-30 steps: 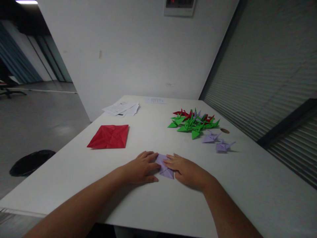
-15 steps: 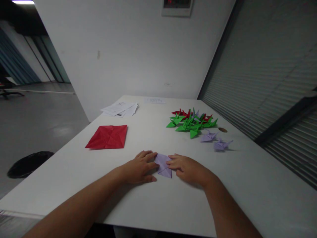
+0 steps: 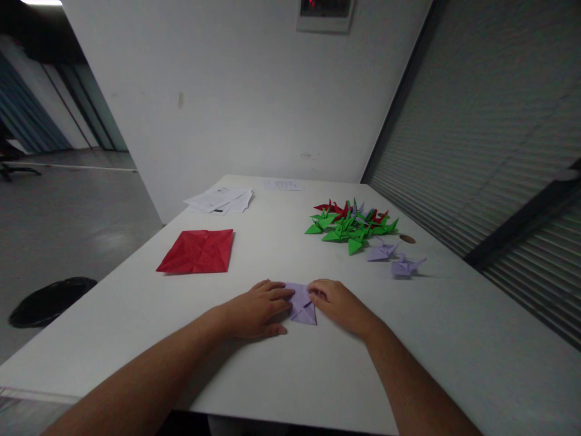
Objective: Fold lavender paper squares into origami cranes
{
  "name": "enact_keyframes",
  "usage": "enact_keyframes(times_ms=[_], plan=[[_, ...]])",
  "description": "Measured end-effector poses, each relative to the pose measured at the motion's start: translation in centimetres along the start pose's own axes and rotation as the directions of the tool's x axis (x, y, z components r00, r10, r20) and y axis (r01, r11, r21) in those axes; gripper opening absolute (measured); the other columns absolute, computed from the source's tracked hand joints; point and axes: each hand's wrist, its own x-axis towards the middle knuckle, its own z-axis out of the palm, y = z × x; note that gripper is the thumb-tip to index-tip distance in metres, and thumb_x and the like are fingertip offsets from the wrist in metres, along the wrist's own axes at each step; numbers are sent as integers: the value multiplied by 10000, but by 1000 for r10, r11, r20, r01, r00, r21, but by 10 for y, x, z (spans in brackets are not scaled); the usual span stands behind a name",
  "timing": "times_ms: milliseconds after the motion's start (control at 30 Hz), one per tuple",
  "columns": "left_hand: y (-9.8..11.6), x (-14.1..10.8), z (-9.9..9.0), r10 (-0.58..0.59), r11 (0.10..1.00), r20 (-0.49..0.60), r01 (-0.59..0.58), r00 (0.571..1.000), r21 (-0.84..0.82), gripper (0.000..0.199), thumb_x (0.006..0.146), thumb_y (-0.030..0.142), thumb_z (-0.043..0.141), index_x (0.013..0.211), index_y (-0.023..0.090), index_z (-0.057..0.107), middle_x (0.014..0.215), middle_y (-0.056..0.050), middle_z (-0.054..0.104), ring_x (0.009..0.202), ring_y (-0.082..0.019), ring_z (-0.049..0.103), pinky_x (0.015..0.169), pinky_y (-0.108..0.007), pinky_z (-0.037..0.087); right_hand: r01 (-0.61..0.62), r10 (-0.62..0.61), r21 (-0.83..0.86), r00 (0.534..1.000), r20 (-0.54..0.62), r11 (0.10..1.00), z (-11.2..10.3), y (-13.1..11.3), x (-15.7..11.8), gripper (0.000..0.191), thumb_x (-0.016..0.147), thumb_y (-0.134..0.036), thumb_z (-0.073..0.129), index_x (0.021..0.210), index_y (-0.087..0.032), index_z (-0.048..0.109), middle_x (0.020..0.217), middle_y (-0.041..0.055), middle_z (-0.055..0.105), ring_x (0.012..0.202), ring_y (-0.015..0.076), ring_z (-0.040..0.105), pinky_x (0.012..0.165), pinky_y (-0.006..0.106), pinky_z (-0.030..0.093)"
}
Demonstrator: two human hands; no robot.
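A small folded piece of purple paper [image 3: 303, 312] lies on the white table between my hands. My left hand [image 3: 263, 307] rests with its fingers spread, the fingertips on the paper's left side. At the paper's right edge, my right hand [image 3: 336, 303] has its fingers curled together in a pinch on a flap of the paper. Farther back on the left lies a flat red paper [image 3: 200, 251]. Two purple paper cranes [image 3: 405, 266] stand to the right, near a pile of green and red cranes [image 3: 347, 227].
The white table [image 3: 272, 369] reaches to the wall. Printed sheets [image 3: 220, 198] lie at its back left, another sheet [image 3: 284, 184] at the far edge. A round brown spot [image 3: 407, 239] is near the window blinds. A black bag [image 3: 49, 301] sits below the table's left edge.
My right hand's fingers have drawn together from lying spread on the purple paper to a pinch at its right edge. My left hand has barely moved.
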Motion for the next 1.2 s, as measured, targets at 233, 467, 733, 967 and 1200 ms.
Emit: enact_keyframes(times_ms=[233, 467, 733, 967, 1200], plan=[[0, -1, -2, -16, 1000, 15, 16, 1000, 22, 539, 928, 506, 620, 1365, 192, 589, 1562, -168, 448, 1434, -370, 405, 1164, -529, 352, -302, 304, 72, 953, -11, 950, 18, 3, 11, 125, 842, -245, 632, 784, -165, 709, 730, 45, 708, 668, 177, 618, 601, 267, 400], [0, -1, -1, -65, 997, -36, 64, 997, -48, 539, 911, 498, 650, 1367, 219, 588, 1569, -183, 416, 1420, -388, 415, 1147, -556, 377, -297, 300, 69, 953, -36, 952, 21, 8, 11, 137, 826, -228, 631, 700, -177, 645, 662, 13, 652, 612, 155, 569, 564, 256, 350], [-19, 5, 12, -582, 765, -323, 368, 746, -528, 634, 832, 356, 750, 1378, 221, 458, 1340, -154, 570, 1088, -256, 637, 888, -429, 564, -54, 71, 85, 973, -221, 995, 16, -3, 7, 132, 857, -198, 600, 727, -199, 626, 678, 2, 602, 628, 155, 569, 601, 260, 401], [-25, 5, 16, -622, 598, -277, 216, 732, -772, 737, 737, 337, 840, 1346, 214, 443, 875, 9, 635, 668, -121, 607, 597, -236, 490, 169, -139, 61, 931, -337, 984, 14, -8, 7, 120, 850, -167, 626, 763, -208, 699, 761, 49, 667, 725, 196, 622, 685, 314, 477], [-12, 4, 4, -291, 932, -468, 137, 835, -335, 119, 867, 142, 654, 955, 187, 722, 897, -51, 656, 784, -144, 626, 696, -250, 513, 107, -55, 197, 966, -253, 975, 18, -4, 8, 101, 807, -171, 611, 802, -196, 708, 802, 47, 686, 790, 207, 635, 732, 313, 477]])
